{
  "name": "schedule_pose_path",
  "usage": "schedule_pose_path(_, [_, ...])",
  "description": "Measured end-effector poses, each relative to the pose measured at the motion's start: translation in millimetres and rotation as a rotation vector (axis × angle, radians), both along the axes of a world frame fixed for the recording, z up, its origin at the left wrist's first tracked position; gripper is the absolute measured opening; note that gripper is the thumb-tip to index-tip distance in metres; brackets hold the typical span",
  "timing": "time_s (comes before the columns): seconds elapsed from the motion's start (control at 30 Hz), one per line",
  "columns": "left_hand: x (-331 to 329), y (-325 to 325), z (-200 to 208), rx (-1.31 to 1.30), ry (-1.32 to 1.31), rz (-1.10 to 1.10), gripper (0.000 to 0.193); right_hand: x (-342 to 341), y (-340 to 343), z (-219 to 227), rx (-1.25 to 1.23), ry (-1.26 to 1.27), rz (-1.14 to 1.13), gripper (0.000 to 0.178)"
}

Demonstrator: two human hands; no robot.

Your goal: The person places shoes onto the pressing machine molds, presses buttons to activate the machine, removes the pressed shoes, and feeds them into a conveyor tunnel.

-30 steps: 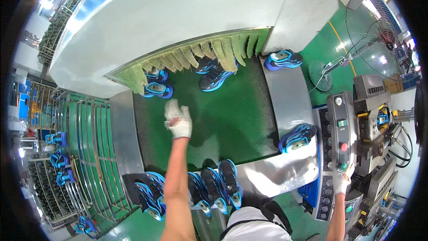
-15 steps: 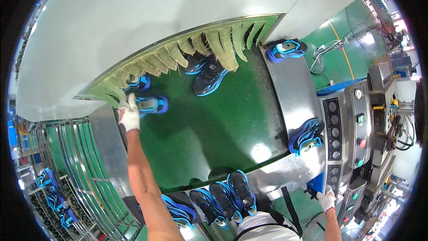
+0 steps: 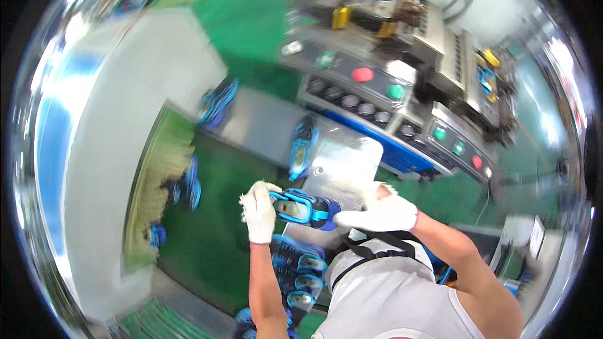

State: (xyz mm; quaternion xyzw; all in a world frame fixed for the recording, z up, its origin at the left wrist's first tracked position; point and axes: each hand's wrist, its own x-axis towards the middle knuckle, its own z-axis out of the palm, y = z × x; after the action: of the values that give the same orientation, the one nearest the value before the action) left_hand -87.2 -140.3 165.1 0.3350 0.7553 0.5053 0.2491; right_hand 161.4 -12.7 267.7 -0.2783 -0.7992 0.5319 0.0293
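Note:
A black and blue sports shoe (image 3: 303, 209) is held up in front of me, its opening facing upward. My left hand (image 3: 257, 210), in a white knitted glove, is closed on one end of it. My right hand (image 3: 382, 212), gloved the same way, is beside the other end with thumb and fingers apart; its fingertips are blurred, and contact with the shoe is hard to make out. Another matching shoe (image 3: 303, 147) stands on the metal ledge just beyond. Several more shoes (image 3: 300, 270) line up below the held one, near my body.
A green conveyor belt (image 3: 220, 213) runs under a fringed curtain (image 3: 154, 194) of a pale machine housing (image 3: 100, 150), with shoes (image 3: 188, 182) by the curtain. One shoe (image 3: 218, 102) sits on the far ledge. A control panel (image 3: 358, 78) with coloured buttons stands beyond.
My view has swung to the right. My left hand has left the curtain side and now holds a shoe before me. My right hand has come from the control panel side to the shoe.

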Motion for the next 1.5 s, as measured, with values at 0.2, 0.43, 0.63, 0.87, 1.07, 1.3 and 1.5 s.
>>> schedule_pose_path(0.2, [182, 192, 104, 0.304, 0.625, -0.65, 0.022, 104, 97, 18, 0.251, -0.362, -0.047, 0.076])
schedule_pose_path(0.43, [370, 339, 213, 0.66, 0.513, -1.062, 0.037, 315, 129, 27, -0.044, 0.078, -0.849, 0.081])
schedule_pose_path(0.63, [497, 508, 137, 0.373, 0.166, -0.947, 0.054, 415, 106, -10, -0.498, 0.666, -1.299, 0.049])
schedule_pose_path(0.87, [605, 691, 33, -0.072, 0.481, -0.662, 0.078, 466, 72, -17, -0.164, 0.596, -1.839, 0.07])
schedule_pose_path(1.07, [647, 723, 48, -0.23, 0.513, -0.875, 0.034, 481, 93, 10, -0.221, 0.675, -1.935, 0.074])
schedule_pose_path(1.3, [525, 642, 114, 0.092, -0.059, -0.965, 0.028, 484, 149, 2, 0.238, 0.051, -1.697, 0.064])
schedule_pose_path(1.5, [359, 454, 154, -0.165, 0.212, -0.956, 0.073, 478, 382, 50, -0.209, 0.728, -1.306, 0.055])
